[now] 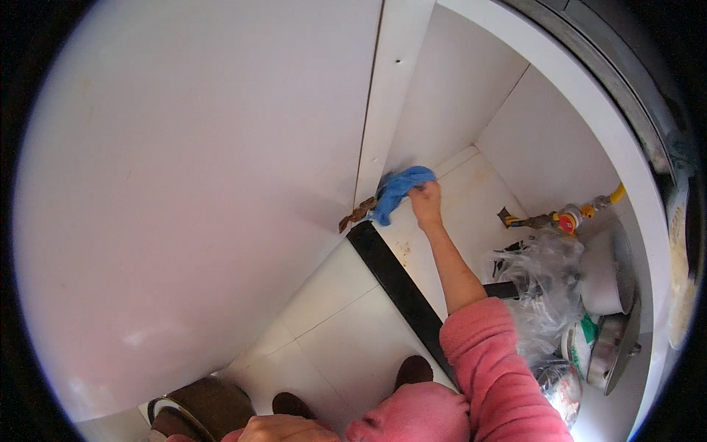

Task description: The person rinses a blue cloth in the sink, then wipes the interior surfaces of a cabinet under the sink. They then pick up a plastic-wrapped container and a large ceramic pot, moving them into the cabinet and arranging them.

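Note:
My right hand point(427, 201) grips a crumpled blue cloth point(406, 187) inside an open white cabinet. The cloth lies against the foot of the cabinet's side panel point(389, 99), at the front left corner of the cabinet floor. Beside it, a rusty hinge point(359, 214) sits at the lower edge of the open white door point(210, 166). Brown stains point(406, 253) mark the pale cabinet floor. At the bottom edge of the picture, bare skin that seems to be my left hand point(290, 429) shows only in part, its fingers hidden.
A black sill point(397, 287) runs along the cabinet's front. Inside, at right, are clear plastic bags point(544, 293), a metal pot point(605, 271), a lidded pan point(610, 353) and a yellow gas pipe with a red-marked valve point(567, 222). A brown cylindrical container point(212, 406) stands below the door.

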{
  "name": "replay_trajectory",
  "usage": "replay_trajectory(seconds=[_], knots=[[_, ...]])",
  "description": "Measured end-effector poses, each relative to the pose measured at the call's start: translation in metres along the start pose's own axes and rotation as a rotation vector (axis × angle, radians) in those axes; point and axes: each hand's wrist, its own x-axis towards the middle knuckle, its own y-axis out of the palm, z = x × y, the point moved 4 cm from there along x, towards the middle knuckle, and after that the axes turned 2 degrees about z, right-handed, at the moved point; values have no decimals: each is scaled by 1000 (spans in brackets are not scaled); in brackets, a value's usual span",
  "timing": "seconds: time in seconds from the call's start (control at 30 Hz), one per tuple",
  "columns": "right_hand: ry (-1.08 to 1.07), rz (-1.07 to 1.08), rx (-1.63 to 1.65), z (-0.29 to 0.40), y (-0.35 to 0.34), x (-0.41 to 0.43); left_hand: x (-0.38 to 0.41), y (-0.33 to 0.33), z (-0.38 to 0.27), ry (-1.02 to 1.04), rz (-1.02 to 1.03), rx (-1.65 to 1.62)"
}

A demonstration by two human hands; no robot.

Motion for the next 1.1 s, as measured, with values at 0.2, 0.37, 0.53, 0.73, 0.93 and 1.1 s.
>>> replay_trajectory(seconds=[0.2,0.37,0.53,0.73,0.93,1.1], knots=[[214,-19,231,-32,46,-56,-2,-2,1,-26,-41,-13],[41,-84,-146,-56,93,-76,8,-1,0,-6,-7,-27],[66,-63,-381,-53,88,-60,-6,5,17,-12,-55,9],[-167,-209,95,63,13,-11,5,-2,-3,-19,-5,-5],[-479,-295,36,162,14,40,13,-1,3,-16,-5,-15],[-536,-311,-154,94,32,31,13,-3,4,-26,-24,-24]])
